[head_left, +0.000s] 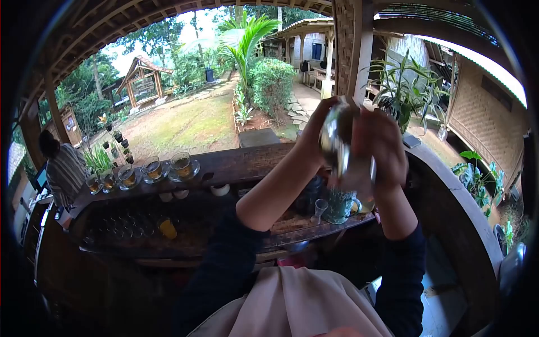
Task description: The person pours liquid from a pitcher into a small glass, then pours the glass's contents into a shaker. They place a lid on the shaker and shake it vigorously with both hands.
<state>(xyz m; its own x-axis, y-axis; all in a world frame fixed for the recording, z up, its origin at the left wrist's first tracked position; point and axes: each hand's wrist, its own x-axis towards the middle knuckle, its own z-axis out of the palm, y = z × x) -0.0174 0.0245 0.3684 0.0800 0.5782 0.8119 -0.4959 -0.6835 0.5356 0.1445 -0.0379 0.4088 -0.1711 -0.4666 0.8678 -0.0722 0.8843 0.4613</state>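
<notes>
Both my hands are raised in front of me around a shiny metal container [338, 132], blurred by motion. My left hand [319, 126] is wrapped round its left side. On the other side, my right hand [384, 146] grips it with bent fingers. Below the hands, a patterned green container [339, 206] stands on the wooden counter [281, 238], partly hidden by my right hand. Just left of that container is a small clear glass [319, 210].
Several filled glasses on saucers, including one [181, 165], line the raised ledge [236, 163] at left. Several clear glasses [126, 226] and a yellow object [167, 228] are on the lower counter. Another person [64, 168] stands at far left. A post [353, 50] rises beyond my hands.
</notes>
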